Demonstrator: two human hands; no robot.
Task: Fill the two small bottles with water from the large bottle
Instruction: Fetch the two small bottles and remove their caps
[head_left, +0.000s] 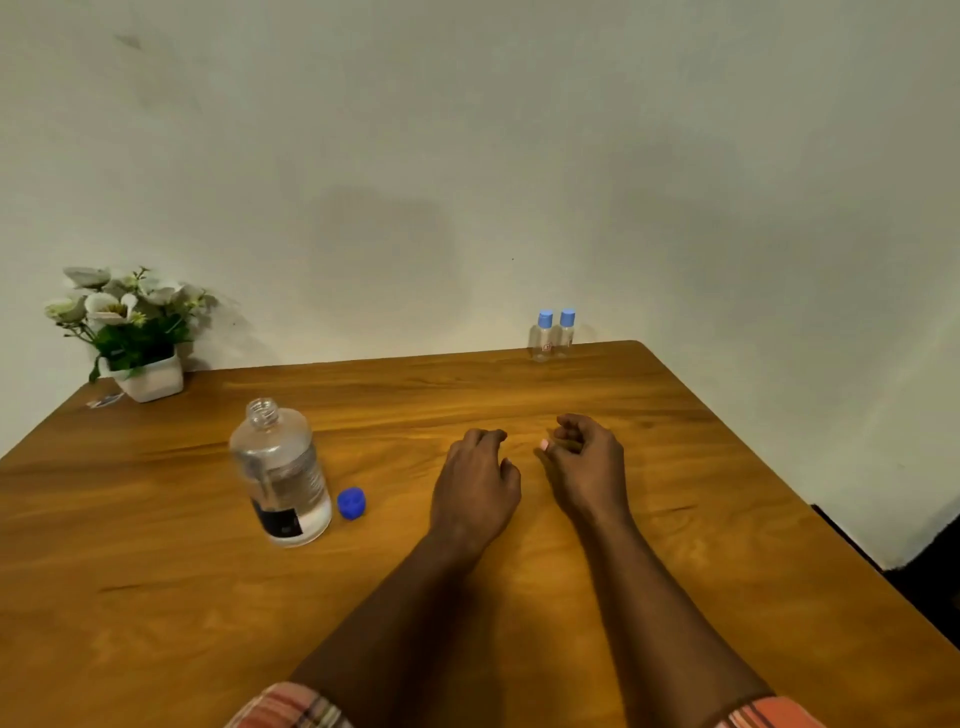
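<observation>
The large clear bottle (280, 475) stands upright and uncapped on the wooden table (156, 597), left of centre, holding some water. Its blue cap (351, 503) lies on the table just to its right. Two small clear bottles (552, 336) with light blue caps stand side by side at the table's far edge, against the wall. My left hand (478, 483) rests over the middle of the table with fingers loosely curled and nothing in it. My right hand (584, 462) is beside it, fingers curled inward, holding nothing that I can see.
A white pot of artificial flowers (130, 332) stands at the far left corner, with a small flat object (106, 400) beside it. The table's right edge (779, 467) runs diagonally down to a dark floor. A pale wall backs the table.
</observation>
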